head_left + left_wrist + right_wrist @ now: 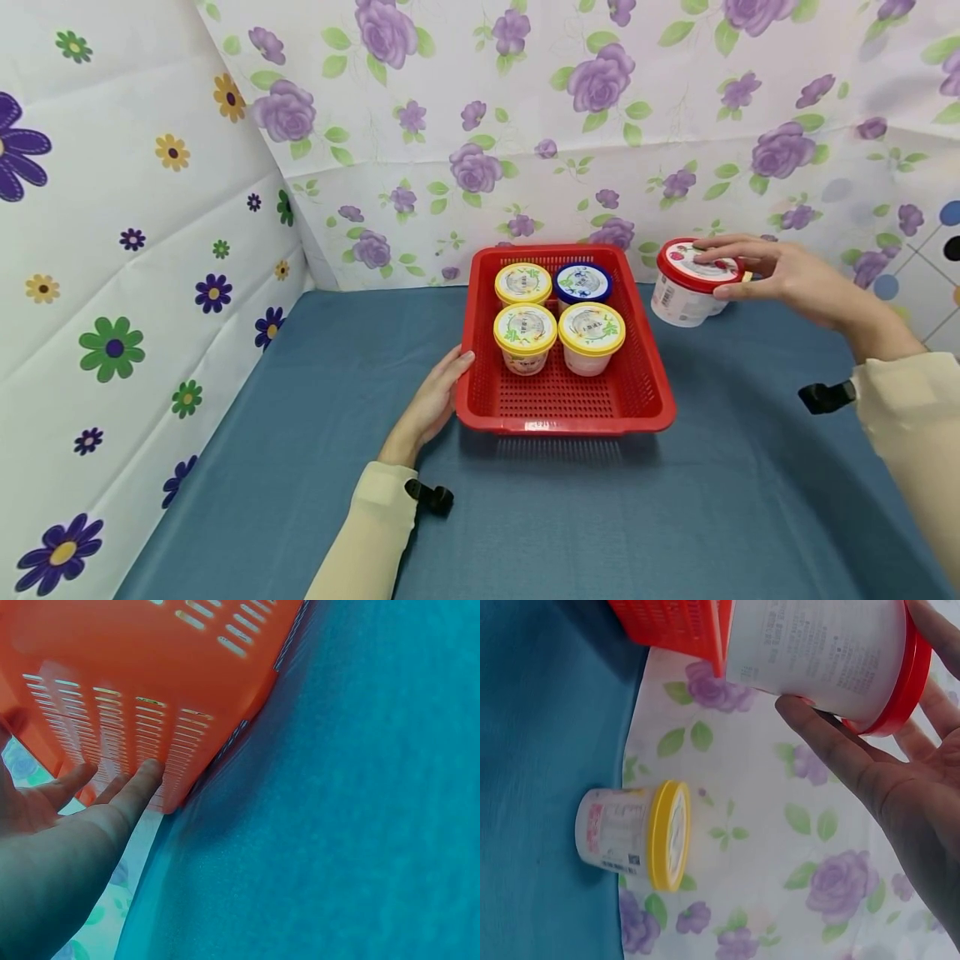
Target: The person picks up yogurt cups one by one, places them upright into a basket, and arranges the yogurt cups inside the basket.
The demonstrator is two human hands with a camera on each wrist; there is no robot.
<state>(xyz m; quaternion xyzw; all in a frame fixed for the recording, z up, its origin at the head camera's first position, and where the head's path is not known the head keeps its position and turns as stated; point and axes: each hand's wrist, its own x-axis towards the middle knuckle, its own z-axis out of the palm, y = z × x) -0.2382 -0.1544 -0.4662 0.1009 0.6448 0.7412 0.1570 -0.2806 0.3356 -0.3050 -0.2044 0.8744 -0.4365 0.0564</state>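
Observation:
A red plastic basket (570, 423) stands on the cloth, with three yellow-lidded tubs (525, 327) and one blue-lidded tub (582, 283) inside. My left hand (435, 396) holds the basket's left side. Its thumb is at the rim, and several fingers (139, 787) lie against the slotted outer wall. To the right of the basket, my right hand (787, 279) grips a white tub with a red lid (678, 292) round its lid and side. This tub is raised off the table and slightly tilted, its printed side showing in the right wrist view.
Another yellow-lidded tub (622, 831) stands on the table behind the held one, mostly hidden in the head view. Blue cloth (360, 350) covers the table. Flowered sheets (450, 167) rise along the back and left edges.

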